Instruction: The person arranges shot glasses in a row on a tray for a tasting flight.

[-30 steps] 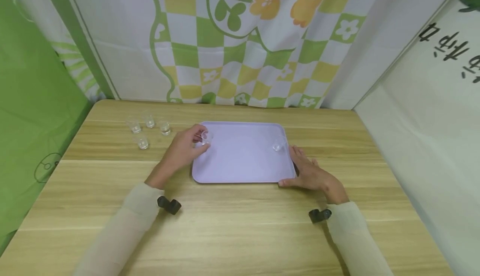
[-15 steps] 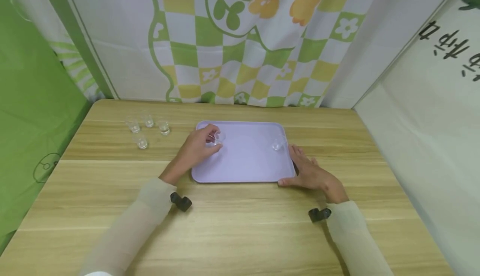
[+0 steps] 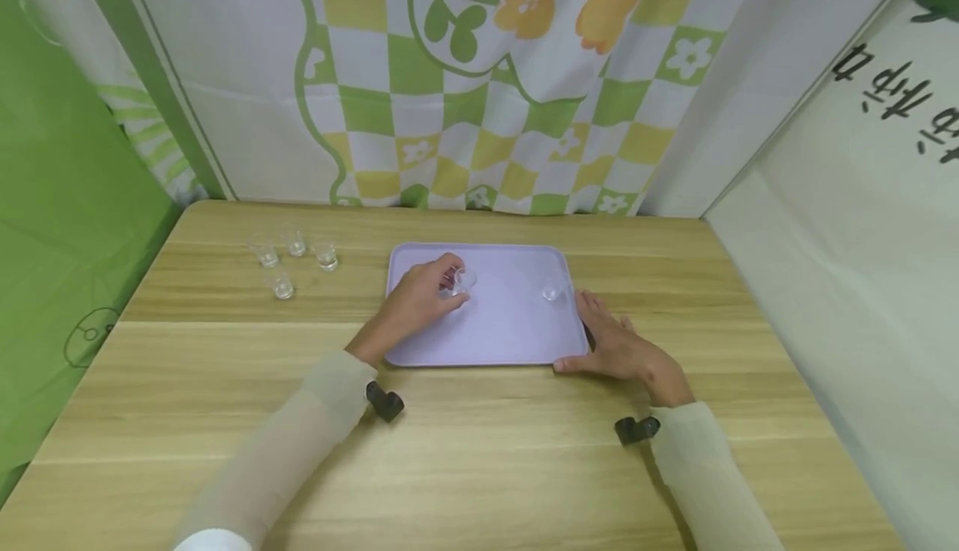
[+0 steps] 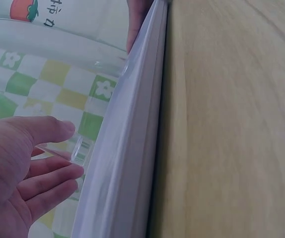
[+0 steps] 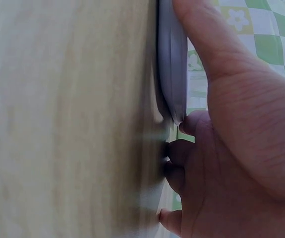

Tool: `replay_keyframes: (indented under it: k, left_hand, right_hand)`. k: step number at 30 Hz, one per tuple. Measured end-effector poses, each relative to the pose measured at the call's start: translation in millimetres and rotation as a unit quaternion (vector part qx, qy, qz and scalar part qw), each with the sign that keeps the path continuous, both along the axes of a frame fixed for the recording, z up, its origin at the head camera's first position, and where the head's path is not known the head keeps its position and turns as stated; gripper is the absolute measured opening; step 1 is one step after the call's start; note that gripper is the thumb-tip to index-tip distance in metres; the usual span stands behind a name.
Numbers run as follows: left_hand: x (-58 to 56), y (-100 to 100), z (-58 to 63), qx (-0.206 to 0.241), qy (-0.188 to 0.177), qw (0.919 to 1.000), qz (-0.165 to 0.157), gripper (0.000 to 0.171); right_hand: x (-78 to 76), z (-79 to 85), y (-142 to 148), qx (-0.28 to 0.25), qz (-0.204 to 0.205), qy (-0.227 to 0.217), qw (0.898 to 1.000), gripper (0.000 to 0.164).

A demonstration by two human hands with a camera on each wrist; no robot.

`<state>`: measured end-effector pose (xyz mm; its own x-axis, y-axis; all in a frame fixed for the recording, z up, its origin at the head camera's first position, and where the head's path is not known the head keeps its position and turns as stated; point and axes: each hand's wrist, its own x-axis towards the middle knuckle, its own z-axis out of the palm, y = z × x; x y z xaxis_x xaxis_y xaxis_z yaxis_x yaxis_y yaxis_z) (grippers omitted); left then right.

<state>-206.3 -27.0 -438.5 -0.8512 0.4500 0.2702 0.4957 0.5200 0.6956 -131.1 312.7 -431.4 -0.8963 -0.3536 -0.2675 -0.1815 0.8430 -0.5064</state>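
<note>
My left hand (image 3: 421,295) pinches a small clear shot glass (image 3: 464,280) between thumb and fingers, over the left half of a lavender tray (image 3: 494,339). In the left wrist view the base of this shot glass (image 4: 81,148) is close to the tray's surface (image 4: 125,148). Another clear shot glass (image 3: 553,291) stands on the tray near its right edge. My right hand (image 3: 618,347) rests at the tray's near right corner, its thumb along the front rim and its fingers extended beside the right side. The right wrist view shows the fingers (image 5: 179,151) low by the tabletop.
Several more clear shot glasses (image 3: 283,286) stand grouped on the wooden table (image 3: 479,459), left of the tray. A patterned curtain (image 3: 479,118) hangs behind the table's back edge. Green cloth (image 3: 75,201) borders the left side and a white panel (image 3: 847,226) the right.
My left hand has carried its shot glass rightward from the tray's left edge toward the middle. The right hand, the tray and the other glasses have kept their places.
</note>
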Motion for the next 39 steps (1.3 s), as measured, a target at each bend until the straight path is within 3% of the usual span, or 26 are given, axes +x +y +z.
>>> replay_keyframes:
  k: [16,30,39]
  left_hand:
    - [-5.3,36,-4.8,-0.015,0.0,0.9997,-0.019,0.038]
    - [-12.2,70,-6.5,-0.039,0.022,0.998,-0.043,0.041]
    - [-17.3,82,-10.0,-0.047,0.005,0.9978,-0.046,0.042]
  right_hand:
    - [-0.3,-0.8,-2,-0.003,0.0,0.0,1.0,0.127]
    - [0.0,-1.6,0,0.001,-0.007,0.0,1.0,0.127]
    - [-1.6,-1.8,0,0.005,-0.006,-0.007,1.0,0.128]
